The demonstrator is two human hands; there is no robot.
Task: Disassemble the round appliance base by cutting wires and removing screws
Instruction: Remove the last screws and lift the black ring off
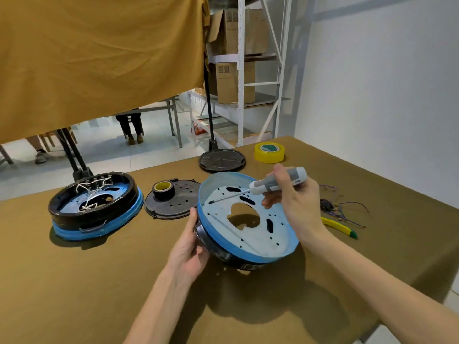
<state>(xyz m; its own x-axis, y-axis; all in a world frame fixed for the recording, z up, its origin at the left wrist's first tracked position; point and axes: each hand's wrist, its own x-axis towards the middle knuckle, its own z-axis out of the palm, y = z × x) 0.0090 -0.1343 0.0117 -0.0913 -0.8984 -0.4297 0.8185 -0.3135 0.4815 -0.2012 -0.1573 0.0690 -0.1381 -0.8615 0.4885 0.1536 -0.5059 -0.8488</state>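
Observation:
A round appliance base point(250, 234) with a blue rim and pale perforated inner plate is tilted up on the table, open side toward me. My left hand point(191, 247) grips its left edge and black underside. My right hand point(295, 207) holds a grey electric screwdriver point(278, 181); its thin bit reaches left, with the tip at the plate's upper left near the rim. A second round base point(94, 207), black and blue with white wires inside, lies at the left.
A black perforated cover point(178, 204) with a roll of black tape point(162, 188) on it lies between the bases. A black round lid point(222, 160) and yellow tape roll point(269, 152) sit at the back. Cut wires point(340, 209) and yellow-handled cutters point(340, 228) lie at right.

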